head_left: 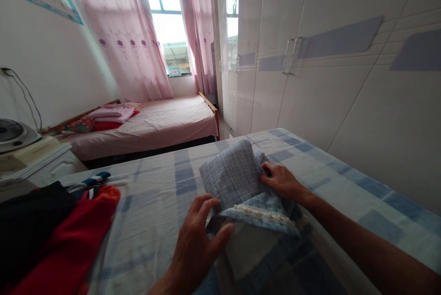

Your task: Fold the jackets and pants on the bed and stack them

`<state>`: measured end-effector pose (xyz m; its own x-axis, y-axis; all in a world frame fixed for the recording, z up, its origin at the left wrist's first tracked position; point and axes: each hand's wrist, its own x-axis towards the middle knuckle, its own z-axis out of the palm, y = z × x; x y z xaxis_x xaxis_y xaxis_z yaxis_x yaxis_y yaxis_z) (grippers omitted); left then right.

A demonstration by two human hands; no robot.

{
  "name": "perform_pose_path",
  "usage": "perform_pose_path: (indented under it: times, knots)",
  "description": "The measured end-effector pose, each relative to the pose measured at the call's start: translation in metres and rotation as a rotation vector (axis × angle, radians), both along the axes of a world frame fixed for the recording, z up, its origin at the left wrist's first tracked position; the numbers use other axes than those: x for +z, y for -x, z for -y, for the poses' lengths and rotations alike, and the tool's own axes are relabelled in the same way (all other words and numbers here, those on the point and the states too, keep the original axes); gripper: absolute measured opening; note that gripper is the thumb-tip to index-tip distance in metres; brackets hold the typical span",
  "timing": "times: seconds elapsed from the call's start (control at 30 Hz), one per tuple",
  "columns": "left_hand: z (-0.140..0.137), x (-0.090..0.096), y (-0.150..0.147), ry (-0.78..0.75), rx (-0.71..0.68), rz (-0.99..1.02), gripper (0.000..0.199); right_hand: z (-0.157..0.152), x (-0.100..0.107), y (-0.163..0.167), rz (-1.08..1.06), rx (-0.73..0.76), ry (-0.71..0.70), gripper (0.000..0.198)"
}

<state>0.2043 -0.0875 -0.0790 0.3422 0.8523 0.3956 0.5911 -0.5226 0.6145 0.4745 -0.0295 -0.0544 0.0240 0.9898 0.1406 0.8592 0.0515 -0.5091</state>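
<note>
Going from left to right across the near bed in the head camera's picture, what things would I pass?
Black garment → red garment → left hand → folded blue-grey checked tweed garment with a pearl-trimmed edge → right hand, all on the pale blue checked bedsheet.

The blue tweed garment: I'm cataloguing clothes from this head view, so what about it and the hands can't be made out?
- Blue tweed garment: its type; it is folded over itself.
- Left hand: the palm faces away, so the grip is unclear.
- Right hand: fingertips tucked into the fold.
- Red cloth: cut off by the left edge.
</note>
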Motion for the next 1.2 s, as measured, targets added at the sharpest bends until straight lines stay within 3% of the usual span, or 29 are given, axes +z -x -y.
perform_pose_path:
  times: [0.1, 0.17, 0.23, 0.37, 0.47, 0.53, 0.6, 0.67, 0.73, 0.8, 0.9, 1.0, 1.1, 1.2]
  knots:
    - [0.009, -0.012, 0.016, 0.094, -0.082, -0.038, 0.035, 0.001, 0.019, -0.008, -0.116, 0.015, -0.132, 0.017]
    - [0.013, -0.013, 0.014, 0.094, -0.148, -0.069, 0.016, -0.001, 0.032, -0.018, -0.137, -0.009, -0.217, 0.017]
    - [0.014, -0.010, 0.002, 0.045, -0.134, -0.093, 0.010, -0.006, 0.037, -0.029, -0.108, -0.075, -0.252, 0.018]
    - [0.012, -0.003, -0.026, -0.014, -0.097, -0.159, 0.017, -0.016, 0.011, -0.050, 0.023, -0.192, -0.149, 0.016]
    - [0.011, -0.003, -0.039, -0.135, -0.189, -0.233, 0.040, -0.016, -0.018, -0.061, 0.073, -0.185, -0.061, 0.011]
    - [0.011, -0.003, -0.044, -0.259, -0.260, -0.300, 0.055, -0.014, -0.022, -0.064, 0.101, -0.189, -0.042, 0.011]
    - [0.012, -0.003, -0.047, -0.346, -0.310, -0.368, 0.057, -0.010, -0.010, -0.058, 0.137, -0.226, -0.095, 0.021]
    - [0.012, -0.004, -0.050, -0.378, -0.334, -0.378, 0.056, -0.007, 0.013, -0.043, 0.182, -0.212, -0.248, 0.035]
    - [0.013, -0.005, -0.054, -0.376, -0.294, -0.325, 0.060, -0.006, 0.035, -0.021, 0.235, -0.090, -0.421, 0.043]
    - [0.014, -0.005, -0.057, -0.330, -0.224, -0.280, 0.062, -0.011, 0.042, 0.001, 0.306, 0.081, -0.493, 0.048]
    - [0.017, -0.004, -0.060, -0.309, -0.229, -0.325, 0.044, -0.027, 0.022, 0.018, 0.390, 0.234, -0.282, 0.053]
    - [0.021, -0.002, -0.063, -0.430, -0.434, -0.440, 0.020, -0.046, -0.011, 0.016, 0.380, 0.292, 0.002, 0.055]
    - [0.024, 0.000, -0.061, -0.480, -0.579, -0.399, 0.013, -0.055, -0.027, 0.007, 0.365, 0.309, 0.050, 0.057]
    - [0.022, -0.001, -0.050, -0.433, -0.400, -0.150, 0.028, -0.056, -0.027, 0.003, 0.352, 0.311, 0.036, 0.059]
